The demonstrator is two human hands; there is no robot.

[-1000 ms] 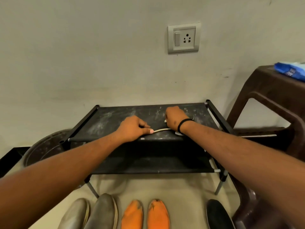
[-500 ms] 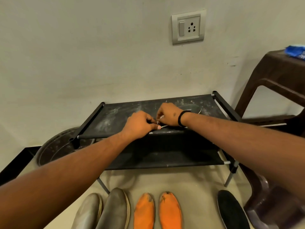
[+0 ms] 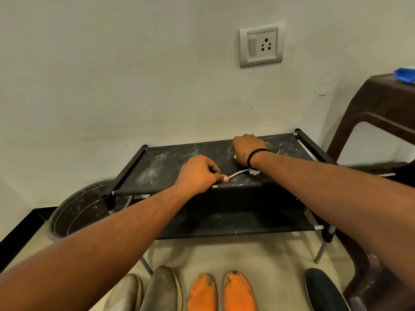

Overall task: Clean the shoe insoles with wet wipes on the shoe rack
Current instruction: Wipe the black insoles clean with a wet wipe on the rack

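Note:
A thin insole [image 3: 238, 173] with a pale edge lies on the top shelf of the black, dusty shoe rack [image 3: 170, 162]. My left hand [image 3: 198, 173] pinches its near end at the shelf's front edge. My right hand [image 3: 247, 149], a black band on its wrist, is curled over a white wet wipe [image 3: 254, 172] and presses it on the insole's far part; only scraps of the wipe show beside the wrist. Most of the insole is hidden under my right hand and forearm.
Several shoes stand on the floor in front: a grey pair [image 3: 157, 290], an orange pair [image 3: 222, 290], a dark one [image 3: 323, 288]. A round metal basin [image 3: 74, 214] sits left of the rack. A brown plastic stool [image 3: 379, 122] with a blue wipes pack [image 3: 405, 75] stands at right.
My right hand has slid farther back along the insole, away from my left hand, which keeps its pinch on the near end. The view has shifted slightly.

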